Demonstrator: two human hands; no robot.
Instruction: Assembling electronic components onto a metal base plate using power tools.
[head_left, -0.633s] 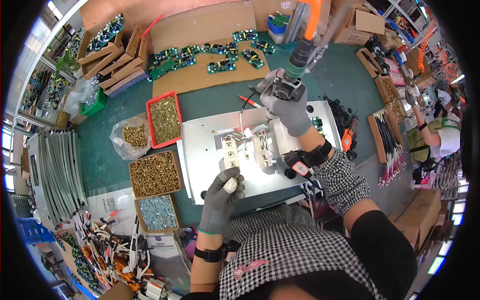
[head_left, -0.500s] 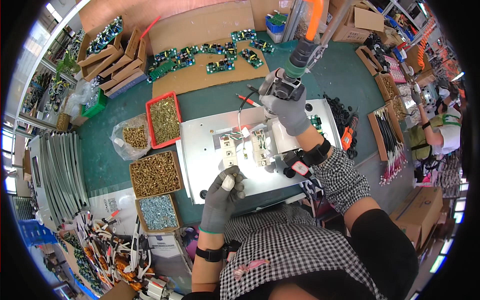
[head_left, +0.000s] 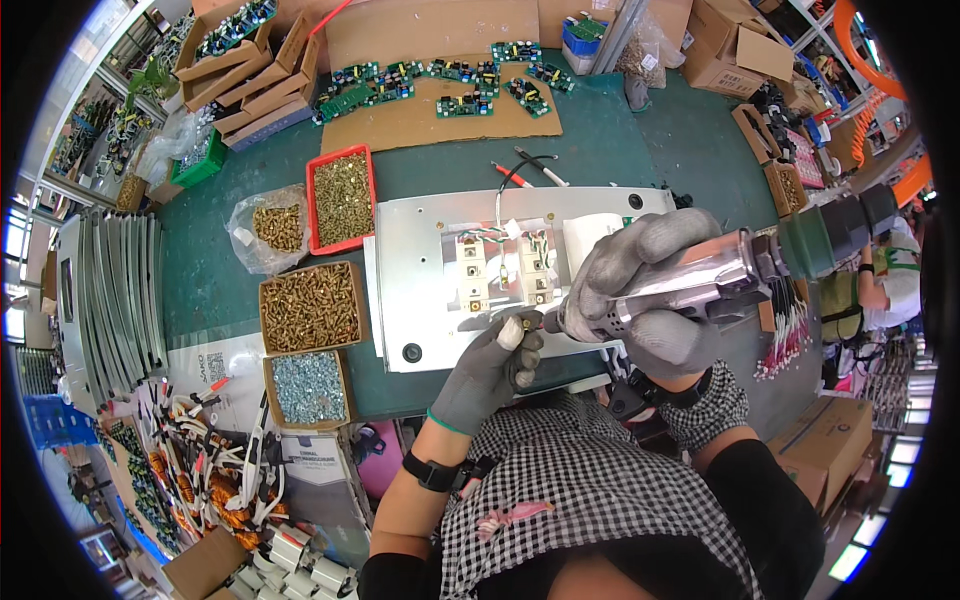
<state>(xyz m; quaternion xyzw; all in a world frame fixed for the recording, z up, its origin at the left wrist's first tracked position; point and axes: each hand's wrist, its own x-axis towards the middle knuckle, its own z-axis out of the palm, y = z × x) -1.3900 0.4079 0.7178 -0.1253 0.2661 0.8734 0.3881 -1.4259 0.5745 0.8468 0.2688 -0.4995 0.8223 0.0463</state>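
Note:
My right hand [head_left: 652, 265], in a grey glove, grips a silver air screwdriver [head_left: 690, 278] held nearly level over the right part of a pale metal panel [head_left: 410, 300]. Its bit end points left, meeting the fingertips of my gloved left hand [head_left: 478, 378]. There, at the panel's near edge, a small brass screw [head_left: 527, 325] is pinched between thumb and finger, partly hidden. Beyond it, two cream block modules [head_left: 471, 272] sit on the panel with twisted green-white wires across their tops. A white cylinder [head_left: 590, 236] lies beside them, partly covered by my right hand.
Left of the panel stand a red tray of small brass parts [head_left: 343, 200], a box of brass screws [head_left: 312, 305] and a box of silvery screws [head_left: 308, 388]. Green circuit boards [head_left: 465, 104] lie on cardboard at the back. An orange air hose [head_left: 912, 180] runs at right.
My right hand has swung the screwdriver from upright above the panel to level, bringing its bit to my left fingertips. My left hand has moved slightly right and up, still pinching the screw.

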